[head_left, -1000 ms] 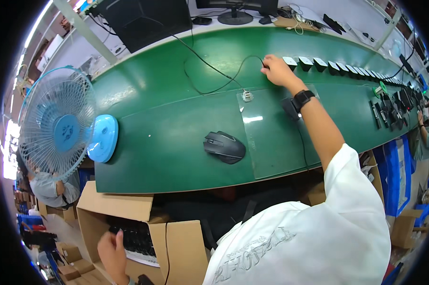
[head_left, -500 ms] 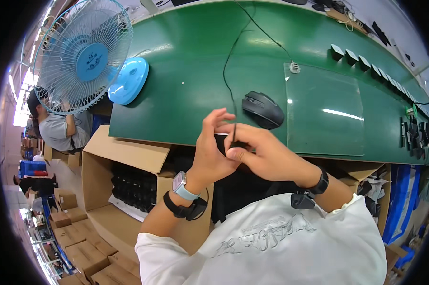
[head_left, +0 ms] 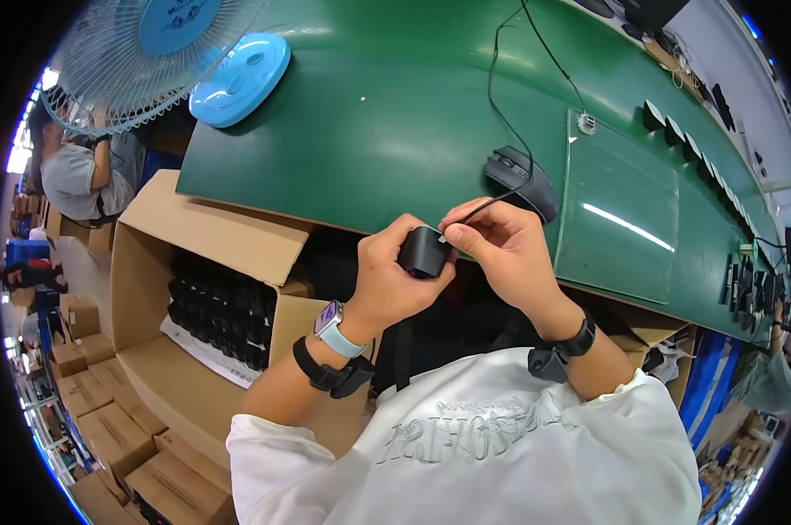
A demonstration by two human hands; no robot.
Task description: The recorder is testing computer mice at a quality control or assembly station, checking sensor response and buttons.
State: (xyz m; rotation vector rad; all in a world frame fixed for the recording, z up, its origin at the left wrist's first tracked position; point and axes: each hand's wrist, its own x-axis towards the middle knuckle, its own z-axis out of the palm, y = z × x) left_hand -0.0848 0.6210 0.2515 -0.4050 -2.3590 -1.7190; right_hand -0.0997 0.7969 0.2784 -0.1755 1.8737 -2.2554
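Note:
My left hand (head_left: 388, 273) is closed around a small black rounded device (head_left: 424, 254) just in front of the table edge. Between thumb and fingers, my right hand (head_left: 507, 252) pinches the end of a thin black cable (head_left: 498, 98). The cable's pale plug meets the device's right side; whether it is seated inside I cannot tell. From my right hand the cable runs over a black computer mouse (head_left: 528, 182) and on to the far side of the table. The mouse lies on the green tabletop (head_left: 351, 166) beyond my right hand.
A clear sheet (head_left: 623, 232) lies right of the mouse, with a small white connector block (head_left: 587, 123) at its corner. Several dark pieces line the right side. A blue fan (head_left: 238, 79) stands far left. An open carton (head_left: 207, 214) of black items sits below the table edge; another person sits beyond.
My hands have moved apart a little, uncovering the black device and the plug. The cable now drapes over the mouse. The whole view has shifted and tilted.

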